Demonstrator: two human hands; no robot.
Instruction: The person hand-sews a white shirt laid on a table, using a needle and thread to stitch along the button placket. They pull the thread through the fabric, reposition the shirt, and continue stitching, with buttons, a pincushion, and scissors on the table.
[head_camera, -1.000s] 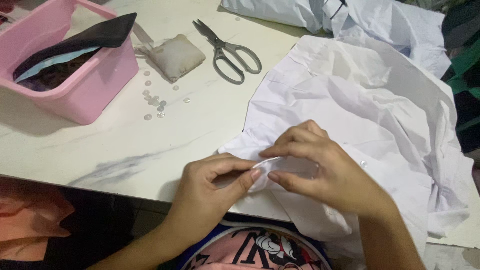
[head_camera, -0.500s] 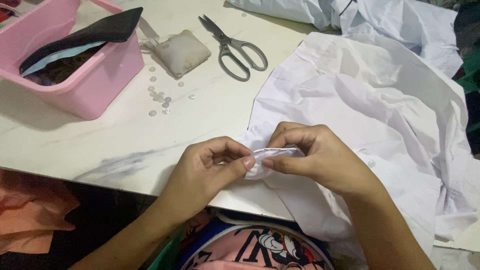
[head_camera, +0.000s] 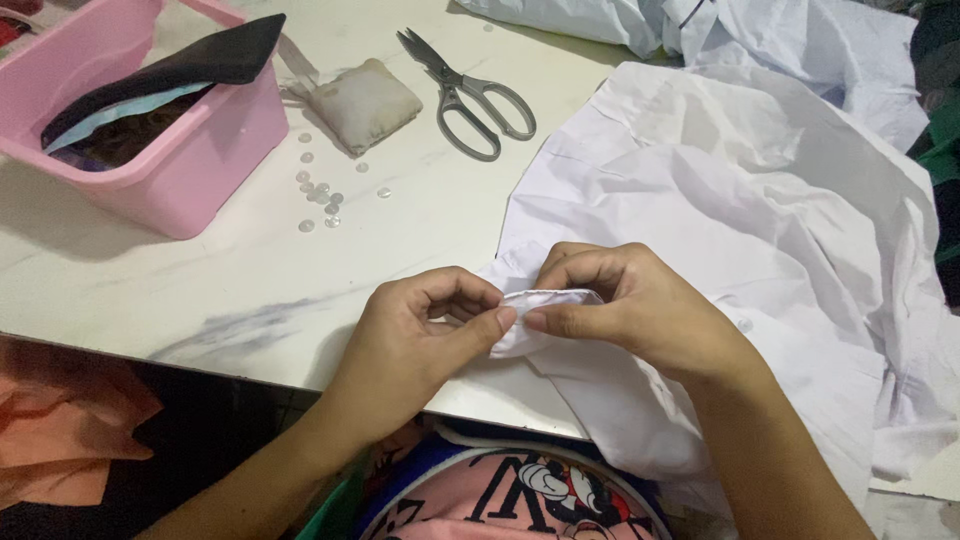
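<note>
A folded edge of the white garment (head_camera: 700, 230) runs left to right between the two hands, at the near edge of the pale surface (head_camera: 200, 290). The left hand (head_camera: 425, 335) pinches its left end between thumb and curled fingers; the right hand (head_camera: 630, 305) closes over its right part, thumb beneath. The rest of the cloth spreads away to the right. Scissors (head_camera: 470, 95), a small cushion (head_camera: 362, 103), loose buttons (head_camera: 318, 195) and a pink tub (head_camera: 190, 150) lie well apart at the far left.

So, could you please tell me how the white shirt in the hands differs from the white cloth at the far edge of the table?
The white shirt lies spread near the person, its edge pinched by both hands; the white cloth sits bunched and untouched, beyond the scissors. Both are white and creased.
</note>
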